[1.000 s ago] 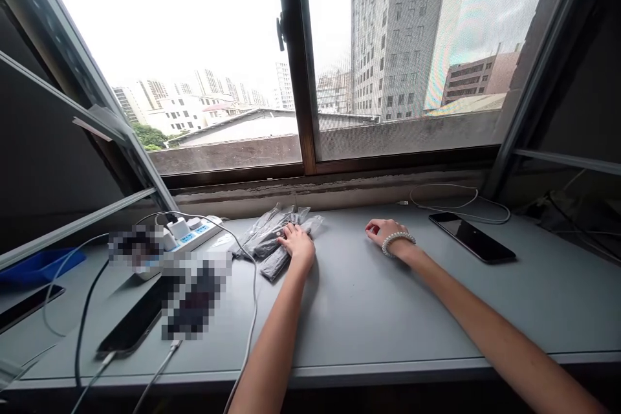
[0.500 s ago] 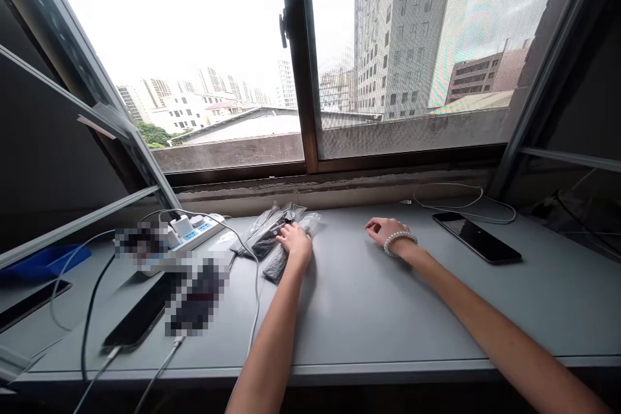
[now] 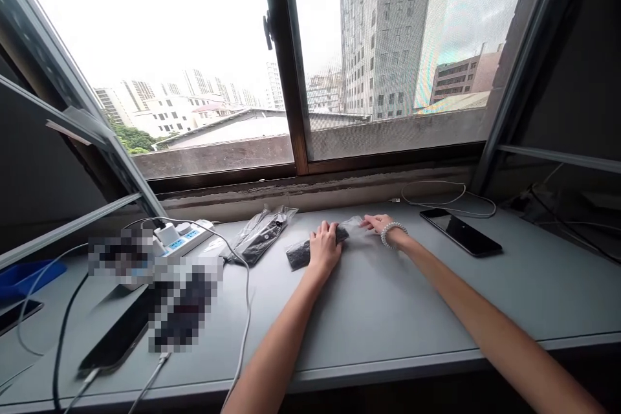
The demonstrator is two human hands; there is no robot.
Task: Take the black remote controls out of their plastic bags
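My left hand (image 3: 325, 247) is wrapped over a dark, flat item in a clear plastic bag (image 3: 298, 255) on the grey desk. What the item is, I cannot make out. Its other end shows to the right of my fingers, where the loose clear end of the bag stretches out. My right hand (image 3: 381, 224), with a pearl-like bead bracelet at the wrist, pinches that loose end. Left of my hands lies another black item in a clear bag (image 3: 259, 242), apart from them.
A black phone (image 3: 460, 233) and a coiled white cable (image 3: 434, 184) lie at the right. Left stand a white power strip (image 3: 189, 239) with plugs, a charging phone (image 3: 121, 330) and a pixelated device. A white cable (image 3: 248, 310) crosses the desk. Behind is a window.
My left hand has moved right with one bagged item, away from the other bag. My right hand has closed on the loose plastic end. The view has shifted slightly.
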